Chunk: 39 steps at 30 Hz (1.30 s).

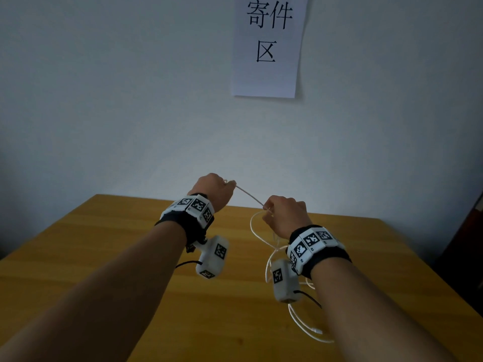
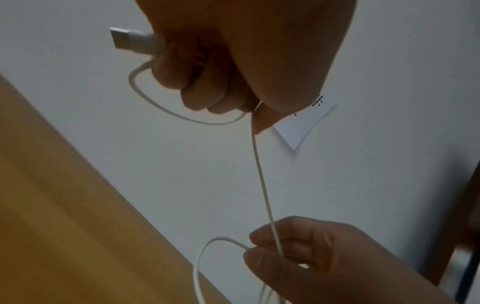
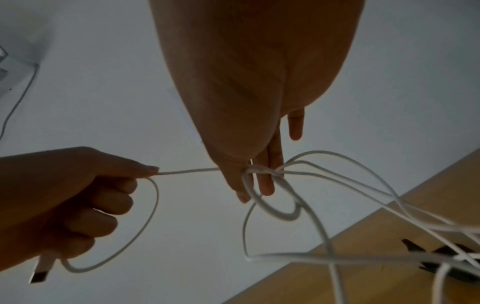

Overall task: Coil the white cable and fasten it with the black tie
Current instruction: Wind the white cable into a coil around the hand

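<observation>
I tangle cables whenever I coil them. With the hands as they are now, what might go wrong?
1. Loose loops of the white cable cross under the right hand and may knot when pulled.
2. The left hand holds the plug end in only a small loop, which could slip.
3. The black tie lies on the table beneath the strands and may get dragged.

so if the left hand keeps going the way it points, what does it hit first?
Likely the wall. The left hand, gripping the white cable, points away over the table's far edge; nothing shows between, though depth is unclear.
</observation>
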Motion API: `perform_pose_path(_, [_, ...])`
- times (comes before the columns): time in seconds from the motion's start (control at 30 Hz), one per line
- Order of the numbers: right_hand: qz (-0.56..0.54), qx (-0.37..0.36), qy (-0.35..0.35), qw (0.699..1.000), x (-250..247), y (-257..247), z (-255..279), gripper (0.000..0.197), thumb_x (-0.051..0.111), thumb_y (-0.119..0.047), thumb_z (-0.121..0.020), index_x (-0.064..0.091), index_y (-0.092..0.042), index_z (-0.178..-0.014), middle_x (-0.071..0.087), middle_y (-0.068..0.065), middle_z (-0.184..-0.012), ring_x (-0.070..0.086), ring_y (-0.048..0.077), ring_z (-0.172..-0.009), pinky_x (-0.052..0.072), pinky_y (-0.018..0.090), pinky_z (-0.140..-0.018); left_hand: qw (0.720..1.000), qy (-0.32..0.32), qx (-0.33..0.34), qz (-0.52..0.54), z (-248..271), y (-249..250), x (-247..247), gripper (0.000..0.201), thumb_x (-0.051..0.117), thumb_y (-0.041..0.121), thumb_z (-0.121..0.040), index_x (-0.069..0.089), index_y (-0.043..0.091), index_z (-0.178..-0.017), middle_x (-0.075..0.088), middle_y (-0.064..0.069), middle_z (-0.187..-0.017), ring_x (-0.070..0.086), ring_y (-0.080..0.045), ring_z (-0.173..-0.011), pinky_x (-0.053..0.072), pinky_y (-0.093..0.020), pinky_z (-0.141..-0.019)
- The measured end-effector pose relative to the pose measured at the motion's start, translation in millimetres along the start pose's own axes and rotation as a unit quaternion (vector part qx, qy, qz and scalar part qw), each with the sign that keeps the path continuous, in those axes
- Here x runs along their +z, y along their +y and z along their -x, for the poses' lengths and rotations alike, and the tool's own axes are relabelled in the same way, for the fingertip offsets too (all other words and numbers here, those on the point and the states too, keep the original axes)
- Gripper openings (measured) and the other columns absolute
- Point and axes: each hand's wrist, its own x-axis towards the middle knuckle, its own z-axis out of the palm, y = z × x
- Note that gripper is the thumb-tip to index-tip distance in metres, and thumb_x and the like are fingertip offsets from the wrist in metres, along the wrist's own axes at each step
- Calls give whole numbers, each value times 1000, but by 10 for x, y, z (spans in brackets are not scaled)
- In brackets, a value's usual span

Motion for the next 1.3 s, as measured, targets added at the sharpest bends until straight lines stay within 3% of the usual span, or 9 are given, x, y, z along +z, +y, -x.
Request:
perform_pose_path(0.13, [24, 8, 14, 1000, -3, 40, -1, 34, 58, -50, -95, 67, -21, -112, 75, -3, -107, 68, 21, -105, 34, 43, -104, 997, 70, -20, -1, -35, -17, 3, 48, 40, 45, -98, 54, 9, -70, 63, -4, -87, 58, -27, -66, 43, -30, -59])
perform_pose_path(0.2, [49, 23, 14, 998, 11, 70, -11, 48, 55, -65, -92, 70, -21, -103, 77, -3, -97, 70, 21, -97, 35, 43, -102, 995, 101, -27, 3, -45, -8, -9, 46, 37, 45, -99, 58, 9, -80, 61, -6, -87, 58, -29, -71, 44, -32, -62])
perform_pose_path(0.37, [102, 55, 24, 993, 22, 129, 5, 93, 23, -94, -72, 72, -15, -75, 71, 2, -77, 60, 27, -88, 34, 44, -88, 988, 141, -48, 39, -67, 0, -88, 47, 34, 46, -99, 49, 14, -68, 60, -7, -77, 58, -30, -73, 47, -35, -67])
perform_pose_path(0.5, [92, 85, -7, 992, 63, 177, 18, 92, 10, -83, -85, 68, -15, -105, 68, 13, -107, 55, 34, -110, 38, 46, -95, 982, 169, -61, 66, -109, -56, -175, 49, 31, 44, -101, 53, 9, -76, 59, -8, -82, 56, -30, -77, 45, -36, -71])
perform_pose_path(0.67, [47, 168, -34, 984, 166, 311, 17, 59, 16, -46, -108, 57, -12, -134, 58, 18, -139, 45, 38, -134, 32, 50, -111, 975, 184, -102, 69, -137, -228, -267, 46, 31, 43, -102, 55, 7, -86, 64, -15, -97, 54, -31, -80, 45, -37, -73])
perform_pose_path(0.8, [73, 200, -53, 976, 154, 297, -1, 48, 27, -34, -106, 59, -13, -135, 58, 15, -143, 47, 36, -136, 33, 49, -115, 976, 183, -101, 55, -109, -242, -244, 49, 29, 43, -102, 56, 5, -85, 59, -12, -88, 54, -31, -79, 43, -37, -71])
perform_pose_path(1.0, [39, 240, -46, 969, 120, 280, -33, 23, 52, -18, -97, 68, -7, -111, 68, 16, -123, 63, 36, -114, 49, 47, -104, 979, 170, -84, 74, -99, -206, -252, 55, 29, 41, -103, 54, 4, -71, 54, -9, -73, 51, -28, -69, 39, -33, -63])
perform_pose_path(1.1, [2, 216, -28, 976, 87, 240, -24, 29, 54, -17, -96, 64, -7, -121, 59, 17, -131, 60, 37, -118, 50, 47, -104, 987, 121, -50, 91, -88, -159, -220, 58, 36, 39, -102, 39, 10, -52, 42, -5, -54, 41, -23, -53, 33, -29, -54])
perform_pose_path(1.3, [-217, 32, -26, 975, 12, -25, 33, 48, 62, -18, -93, 56, -18, -141, 58, 3, -143, 55, 21, -130, 44, 30, -101, 979, 1, -75, 192, -34, -1, -128, 48, 45, 38, -95, 38, 11, -56, 38, -5, -49, 36, -23, -41, 31, -23, -46])
